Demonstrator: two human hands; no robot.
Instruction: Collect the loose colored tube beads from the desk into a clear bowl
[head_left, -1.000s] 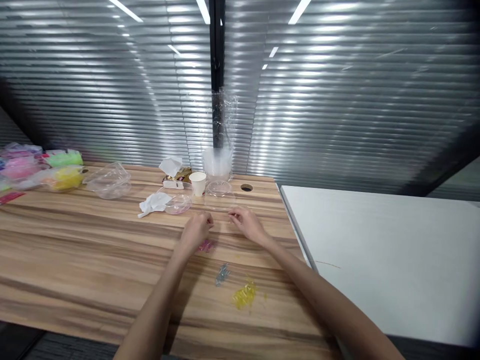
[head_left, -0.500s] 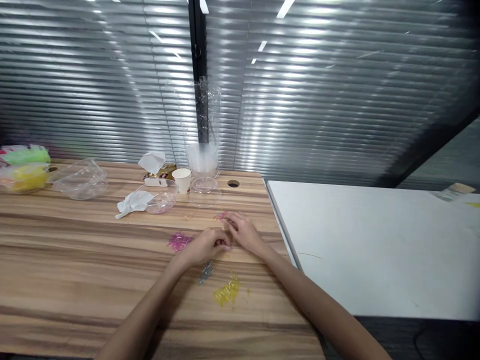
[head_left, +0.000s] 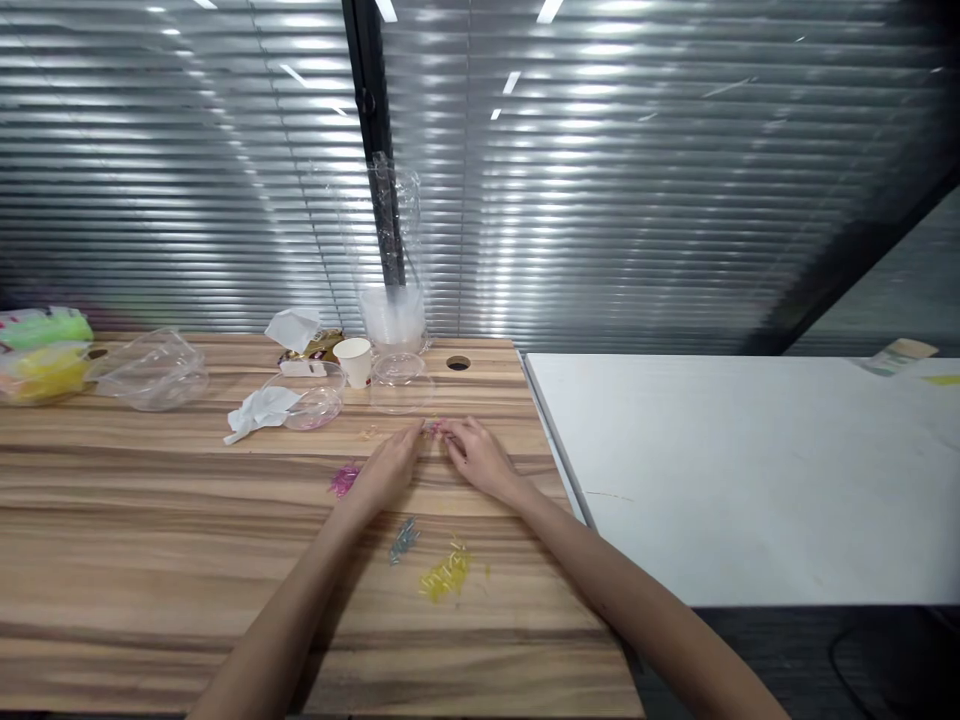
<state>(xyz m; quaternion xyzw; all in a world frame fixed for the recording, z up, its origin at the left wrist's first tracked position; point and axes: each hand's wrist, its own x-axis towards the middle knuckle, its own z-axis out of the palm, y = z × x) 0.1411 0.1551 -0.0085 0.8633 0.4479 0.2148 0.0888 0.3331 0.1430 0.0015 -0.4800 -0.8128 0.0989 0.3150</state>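
In the head view, a multicoloured cluster of tiny pieces (head_left: 432, 428) lay nearer the wooden tabletop's (head_left: 187, 560) back edge than its front. The left hand (head_left: 394, 468) and right hand (head_left: 481, 460) were half-curled beside it, grip unclear. The pieces looked light, slippery, best pinched singly between fingertips.

I identify the cluster (head_left: 432, 428) by its pink, and the pink pile (head_left: 345, 478), grey pile (head_left: 403, 540) and yellow pile (head_left: 445, 574) by one colour each. My table (head_left: 150, 570) is tan with dark brown streaks. Cup (head_left: 352, 362): white. Tissue (head_left: 262, 411): white. Side table (head_left: 735, 460): white. Blinds (head_left: 637, 200): silver-grey, horizontally striped. Post (head_left: 370, 125): black.
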